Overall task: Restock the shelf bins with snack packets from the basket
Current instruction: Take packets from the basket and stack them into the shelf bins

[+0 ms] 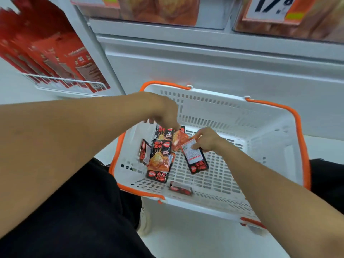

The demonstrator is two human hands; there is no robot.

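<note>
A white basket (232,112) with orange handles sits on the floor below the shelf. Several small black-and-red snack packets (160,155) lie in its left part, and one more packet (180,189) lies apart near the front wall. My left hand (163,110) reaches down into the basket, its fingertips pinching an orange packet (176,139) at the top of the pile. My right hand (206,139) grips a black packet (195,157) by its upper end, label side up, lifted a little over the basket floor.
Clear shelf bins (158,12) with orange snacks and a price tag (270,8) run along the top. A wire rack (70,84) of red packets hangs at the left beside a white post. My dark-trousered knees flank the basket.
</note>
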